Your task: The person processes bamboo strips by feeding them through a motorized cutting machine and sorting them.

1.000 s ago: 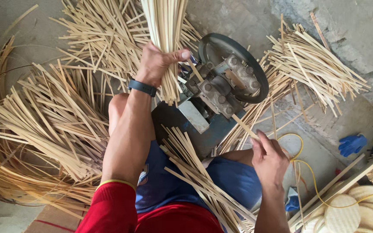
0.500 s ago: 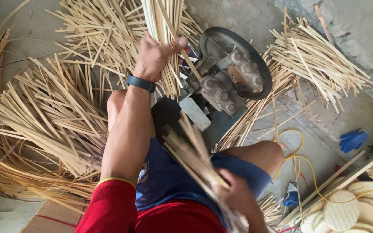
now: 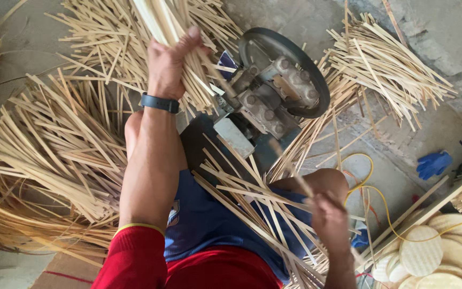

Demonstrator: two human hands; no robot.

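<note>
1. Bamboo strips (image 3: 161, 24) were the material in hand: the left hand (image 3: 168, 67) was raised above the small machine (image 3: 266, 101), and its fingers were clamped around a thick bundle of them that stood nearly upright and ran out of the top of the view.
2. The right hand (image 3: 330, 222) was lower, near the right knee, and its fingers were closed on one thin strip (image 3: 290, 166), which pointed up and to the left toward the machine; this strip was blurred, so I cannot tell how firmly it was pinched.
3. As I judge it, the step in hand was the feeding of single strips into the machine, with the bundle as the supply and the single strip as the piece on its way.
4. The next move would call for the tip of the strip to be lined up with the rollers beside the dark round wheel (image 3: 290, 48), and for the fingers to stay well back from them.
5. More loose strips lay across the lap on the blue shorts (image 3: 199, 225), between the two hands, and large heaps of strips (image 3: 54, 144) lay on the floor to the left and behind the machine.
6. A yellow cable (image 3: 372, 187), a blue glove (image 3: 433, 163) and some round woven discs (image 3: 421, 249) lay to the right, well apart from both hands.
</note>
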